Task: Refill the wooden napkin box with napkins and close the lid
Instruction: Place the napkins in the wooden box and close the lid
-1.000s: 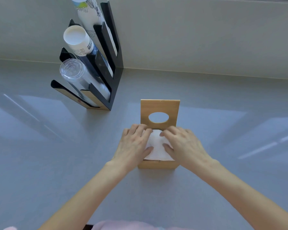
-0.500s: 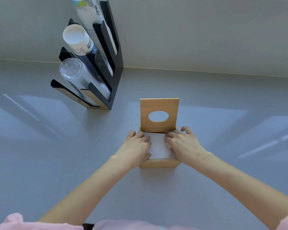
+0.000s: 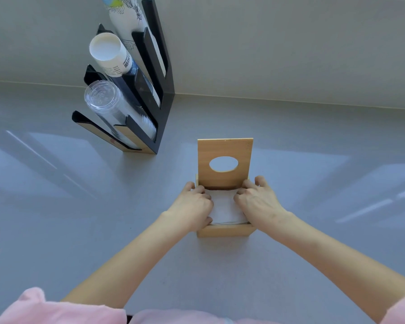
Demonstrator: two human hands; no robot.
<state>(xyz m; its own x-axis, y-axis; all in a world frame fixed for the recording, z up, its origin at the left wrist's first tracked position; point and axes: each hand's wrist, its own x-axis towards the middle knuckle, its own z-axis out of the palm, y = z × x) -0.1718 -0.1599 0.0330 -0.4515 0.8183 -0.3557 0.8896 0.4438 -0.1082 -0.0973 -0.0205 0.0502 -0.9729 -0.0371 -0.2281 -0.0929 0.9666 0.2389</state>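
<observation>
A small wooden napkin box (image 3: 225,231) stands on the grey counter in the middle of the view. Its lid (image 3: 225,148), with an oval hole, stands upright at the far side. White napkins (image 3: 225,206) fill the open box. My left hand (image 3: 192,206) presses on the left side of the stack, fingers curled down into the box. On the right side my right hand (image 3: 258,202) does the same, its fingertips tucked at the far edge under the lid. Both hands hide the box's side walls.
A black cup dispenser rack (image 3: 150,94) stands at the back left against the wall, holding clear plastic cups (image 3: 108,106) and paper cups (image 3: 110,54). The grey counter (image 3: 325,206) stretches to either side of the box. Pink sleeves show at the bottom edge.
Both hands have drawn apart from the middle of the napkins to the box's sides and curled down, pushing the stack lower into the box. The lid has stayed upright.
</observation>
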